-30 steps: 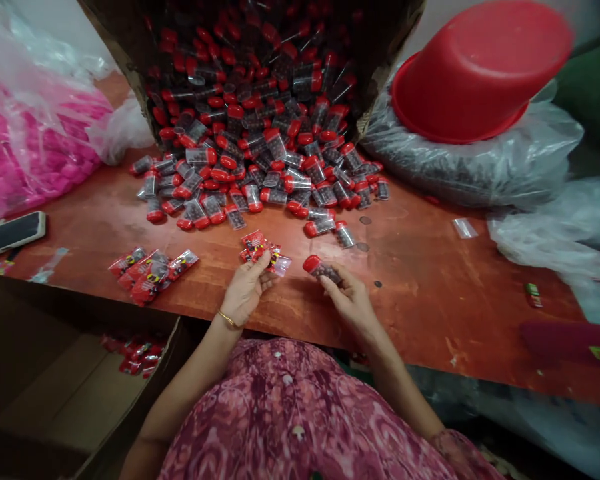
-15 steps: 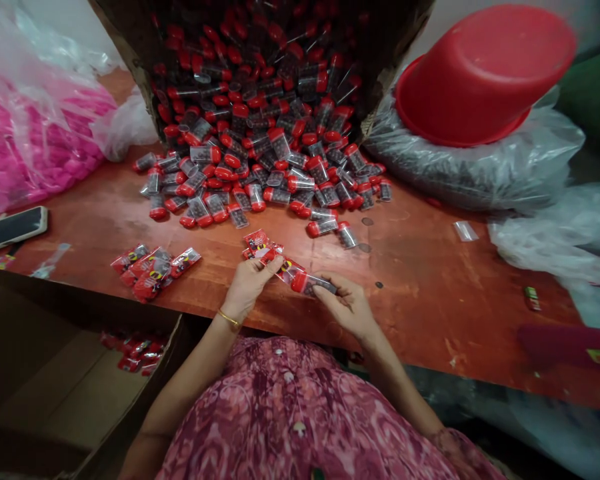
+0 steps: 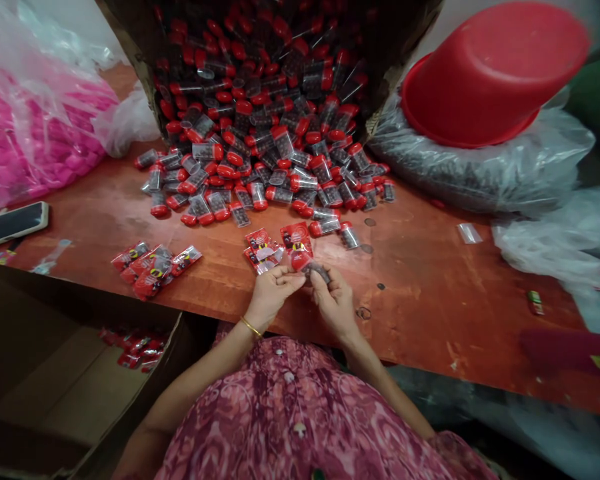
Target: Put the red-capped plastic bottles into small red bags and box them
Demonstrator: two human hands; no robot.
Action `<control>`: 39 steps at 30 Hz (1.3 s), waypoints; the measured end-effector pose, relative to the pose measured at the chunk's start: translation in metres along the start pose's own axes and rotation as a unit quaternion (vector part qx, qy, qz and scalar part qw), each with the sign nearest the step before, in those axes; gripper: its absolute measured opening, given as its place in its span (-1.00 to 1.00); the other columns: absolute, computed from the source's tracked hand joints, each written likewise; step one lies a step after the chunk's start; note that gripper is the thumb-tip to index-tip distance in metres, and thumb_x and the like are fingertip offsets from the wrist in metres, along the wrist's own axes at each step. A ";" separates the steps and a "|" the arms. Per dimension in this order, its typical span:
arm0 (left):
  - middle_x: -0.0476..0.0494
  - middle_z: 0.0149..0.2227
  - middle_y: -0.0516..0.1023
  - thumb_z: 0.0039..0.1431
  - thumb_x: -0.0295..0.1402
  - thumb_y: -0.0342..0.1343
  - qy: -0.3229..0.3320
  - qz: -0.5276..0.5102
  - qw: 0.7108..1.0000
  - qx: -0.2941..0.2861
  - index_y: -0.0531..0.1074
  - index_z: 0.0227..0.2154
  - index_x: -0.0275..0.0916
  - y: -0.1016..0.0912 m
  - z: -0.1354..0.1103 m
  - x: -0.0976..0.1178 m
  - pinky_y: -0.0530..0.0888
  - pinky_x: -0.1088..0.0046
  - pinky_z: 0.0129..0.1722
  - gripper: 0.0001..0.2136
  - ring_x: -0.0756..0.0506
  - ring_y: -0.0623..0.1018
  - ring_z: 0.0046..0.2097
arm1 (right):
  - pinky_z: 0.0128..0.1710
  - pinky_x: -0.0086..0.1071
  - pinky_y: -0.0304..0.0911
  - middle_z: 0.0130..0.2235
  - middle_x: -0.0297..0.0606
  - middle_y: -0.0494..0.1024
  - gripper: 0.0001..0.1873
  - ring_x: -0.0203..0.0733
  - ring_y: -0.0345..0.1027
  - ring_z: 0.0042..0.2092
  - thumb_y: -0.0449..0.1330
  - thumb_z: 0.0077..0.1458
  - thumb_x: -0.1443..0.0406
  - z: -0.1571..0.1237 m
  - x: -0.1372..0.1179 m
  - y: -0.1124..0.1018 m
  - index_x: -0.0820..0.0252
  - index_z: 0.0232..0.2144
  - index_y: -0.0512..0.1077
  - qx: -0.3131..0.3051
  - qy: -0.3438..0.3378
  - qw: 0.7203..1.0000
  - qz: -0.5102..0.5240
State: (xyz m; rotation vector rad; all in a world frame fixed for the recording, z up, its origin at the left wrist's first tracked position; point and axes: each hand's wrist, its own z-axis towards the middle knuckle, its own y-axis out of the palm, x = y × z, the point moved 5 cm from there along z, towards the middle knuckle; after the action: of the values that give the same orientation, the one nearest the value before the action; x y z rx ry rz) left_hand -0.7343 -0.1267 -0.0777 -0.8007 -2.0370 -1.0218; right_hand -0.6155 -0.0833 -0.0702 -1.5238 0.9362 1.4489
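My left hand (image 3: pixel 273 293) and my right hand (image 3: pixel 333 300) meet at the table's front edge. Between them is a small clear tube with a red cap (image 3: pixel 314 269), partly inside a red printed sleeve (image 3: pixel 296 241) that sticks up from the fingers. My left hand's fingers pinch the sleeve, and more red sleeves (image 3: pixel 261 250) fan out from that hand. My right hand's fingers are closed on the tube's lower end. A heap of red-capped tubes (image 3: pixel 260 167) spills from a tipped cardboard box (image 3: pixel 130 73) straight ahead.
A few wrapped tubes (image 3: pixel 153 263) lie at the left front, with more in an open carton (image 3: pixel 135 347) below the red-brown table (image 3: pixel 430 293). A phone (image 3: pixel 13 223) and a bag of pink pieces (image 3: pixel 35 133) sit left; a red basin (image 3: pixel 490 67) rests on plastic bags at right.
My right hand brought the tube leftwards to my left hand. The tube has gone into a red sleeve, which now stands up between the two hands.
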 end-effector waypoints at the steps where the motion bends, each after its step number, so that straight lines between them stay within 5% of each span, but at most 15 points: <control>1: -0.07 -0.46 0.58 -0.43 -0.26 0.42 0.003 -0.007 1.000 -0.003 0.52 -0.45 -0.31 0.000 -0.001 0.000 0.44 0.47 -0.27 -0.61 0.01 0.51 -0.42 | -0.27 -0.36 0.29 -0.28 -0.26 0.49 -0.73 -0.23 0.35 -0.28 0.09 0.12 0.14 0.001 -0.001 0.001 0.16 -0.19 0.38 0.000 -0.006 1.000 0.002; 7: -0.06 -0.49 0.54 -0.24 -0.02 0.29 0.023 0.001 1.000 -0.007 0.52 -0.48 -0.30 -0.007 0.006 0.020 0.39 0.53 -0.35 -0.60 0.03 0.48 -0.44 | -0.34 -0.41 0.26 -0.34 -0.32 0.46 -0.75 -0.29 0.31 -0.36 0.07 0.13 0.14 -0.001 -0.005 0.008 0.16 -0.22 0.37 -0.024 -0.035 0.999 -0.008; 16: -0.05 -0.46 0.56 -0.22 -0.13 0.31 0.104 0.009 0.994 0.036 0.53 -0.46 -0.30 0.008 0.003 0.006 0.38 0.51 -0.35 -0.68 0.02 0.45 -0.42 | -0.56 -0.46 0.12 -0.45 -0.35 0.38 -0.67 -0.34 0.17 -0.53 0.07 0.11 0.05 0.000 0.001 0.015 0.15 -0.21 0.32 0.056 0.011 0.998 0.036; 25: -0.01 -0.58 0.46 -0.22 -0.09 0.30 0.080 -0.033 0.996 0.017 0.45 -0.58 -0.32 0.002 0.012 0.013 0.32 0.56 -0.48 -0.65 0.07 0.38 -0.52 | -0.54 -0.46 0.13 -0.41 -0.34 0.40 -0.71 -0.35 0.19 -0.49 0.11 0.07 0.07 0.008 -0.005 0.026 0.16 -0.29 0.32 0.004 0.004 0.999 0.042; 31: -0.04 -0.55 0.49 -0.22 -0.11 0.31 0.089 -0.025 0.996 -0.009 0.49 -0.50 -0.33 0.000 0.009 0.023 0.36 0.55 -0.52 -0.65 0.06 0.39 -0.54 | -0.70 -0.49 0.06 -0.65 -0.57 0.20 -0.65 -0.44 0.00 -0.72 0.15 0.03 0.01 0.015 -0.007 0.042 0.16 -0.34 0.28 -0.058 0.055 0.989 0.123; 34: -0.05 -0.57 0.48 -0.18 -0.07 0.28 0.085 -0.026 0.995 -0.039 0.50 -0.45 -0.33 0.000 0.008 0.025 0.25 0.57 -0.68 -0.63 0.07 0.34 -0.62 | -0.66 -0.50 0.12 -0.62 -0.56 0.26 -0.63 -0.46 0.09 -0.70 0.18 -0.01 -0.01 0.016 -0.010 0.046 0.15 -0.37 0.27 -0.058 0.063 0.983 0.161; 39: -0.09 -0.50 0.53 -0.20 -0.08 0.30 0.075 -0.083 0.994 0.017 0.49 -0.48 -0.36 -0.010 0.007 0.027 0.26 0.61 -0.65 -0.62 0.06 0.42 -0.53 | -0.48 -0.47 0.27 -0.46 -0.45 0.46 -0.58 -0.40 0.33 -0.55 0.26 -0.08 0.03 0.014 -0.011 0.047 0.13 -0.26 0.30 -0.087 0.066 0.977 0.181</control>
State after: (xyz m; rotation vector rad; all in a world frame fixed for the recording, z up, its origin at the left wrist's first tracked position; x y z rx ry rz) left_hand -0.7593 -0.1201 -0.0638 -0.5271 -2.0117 -1.1012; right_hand -0.6646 -0.0885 -0.0627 -1.6538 1.2453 1.7398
